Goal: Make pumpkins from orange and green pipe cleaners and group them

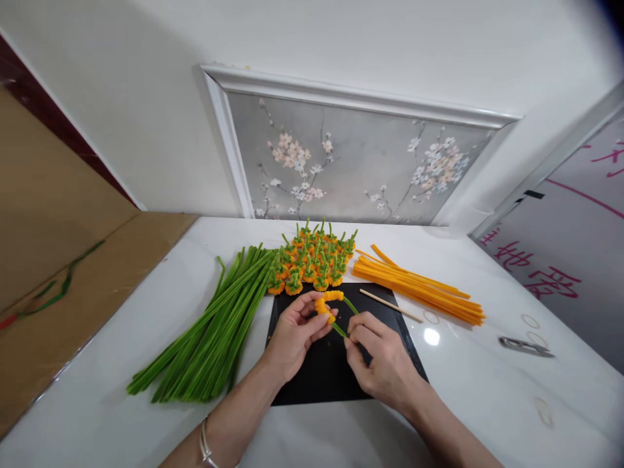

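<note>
Over a black mat [312, 377], my left hand [297, 331] pinches a curved, coiled orange piece [322, 304] between thumb and fingers. A green stem [338, 329] runs through the coil and bends round in a loop. My right hand [377, 354] has its fingers closed on the green stem, right of the coil. Just beyond the mat stands a cluster of small orange and green pieces [312, 257], their green stems pointing up. A thin wooden stick [390, 305] lies across the mat's upper right edge.
Long green stems [209, 331] lie in a pile at the left on the white table [478, 403]. A bundle of orange strips [419, 286] is at the right. Small metal snips [525, 346] and several clear bands lie farther right. A wall with a floral panel [351, 162] rises behind.
</note>
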`<action>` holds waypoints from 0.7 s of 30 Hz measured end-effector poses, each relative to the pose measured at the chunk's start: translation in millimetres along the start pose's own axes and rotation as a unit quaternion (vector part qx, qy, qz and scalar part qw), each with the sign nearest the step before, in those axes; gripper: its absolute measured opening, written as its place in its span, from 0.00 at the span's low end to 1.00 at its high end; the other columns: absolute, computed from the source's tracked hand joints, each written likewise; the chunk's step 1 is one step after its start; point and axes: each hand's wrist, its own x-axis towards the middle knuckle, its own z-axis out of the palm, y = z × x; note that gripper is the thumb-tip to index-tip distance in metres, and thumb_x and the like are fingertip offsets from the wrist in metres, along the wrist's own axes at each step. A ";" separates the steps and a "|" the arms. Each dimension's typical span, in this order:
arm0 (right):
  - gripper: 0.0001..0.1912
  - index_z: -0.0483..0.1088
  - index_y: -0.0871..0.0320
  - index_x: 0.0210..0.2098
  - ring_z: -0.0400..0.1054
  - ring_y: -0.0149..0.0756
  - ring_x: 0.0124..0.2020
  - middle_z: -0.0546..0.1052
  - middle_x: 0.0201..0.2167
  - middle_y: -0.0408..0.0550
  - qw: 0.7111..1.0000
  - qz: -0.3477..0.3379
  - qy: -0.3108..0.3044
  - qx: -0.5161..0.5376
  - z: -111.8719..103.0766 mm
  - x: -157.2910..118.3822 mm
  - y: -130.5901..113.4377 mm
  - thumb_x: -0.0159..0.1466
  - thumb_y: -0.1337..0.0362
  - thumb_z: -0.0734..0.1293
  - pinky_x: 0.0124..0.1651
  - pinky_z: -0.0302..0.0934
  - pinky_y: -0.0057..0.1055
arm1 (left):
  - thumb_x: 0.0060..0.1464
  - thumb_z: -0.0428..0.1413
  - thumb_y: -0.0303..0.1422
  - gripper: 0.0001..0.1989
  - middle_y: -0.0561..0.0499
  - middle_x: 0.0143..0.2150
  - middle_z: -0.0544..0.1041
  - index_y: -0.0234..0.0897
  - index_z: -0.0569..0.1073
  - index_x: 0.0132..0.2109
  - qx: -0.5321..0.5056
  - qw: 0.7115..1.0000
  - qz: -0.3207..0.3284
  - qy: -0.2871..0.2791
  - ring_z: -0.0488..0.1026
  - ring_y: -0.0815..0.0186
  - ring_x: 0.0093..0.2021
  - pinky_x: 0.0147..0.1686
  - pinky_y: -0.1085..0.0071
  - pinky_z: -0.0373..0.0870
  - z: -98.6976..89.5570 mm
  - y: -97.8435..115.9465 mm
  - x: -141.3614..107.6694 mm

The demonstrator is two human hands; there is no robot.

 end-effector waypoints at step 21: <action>0.08 0.70 0.58 0.32 0.71 0.36 0.36 0.74 0.35 0.52 0.995 -0.036 0.050 -0.075 11.9 -0.1 1.7 0.64 0.72 0.60 0.40 0.69 0.34 | 0.50 0.63 0.28 0.15 0.49 0.42 0.79 0.39 0.72 0.45 -0.035 0.998 -0.024 -0.038 0.77 0.67 0.39 0.39 0.74 0.75 9.4 -5.7 -8.0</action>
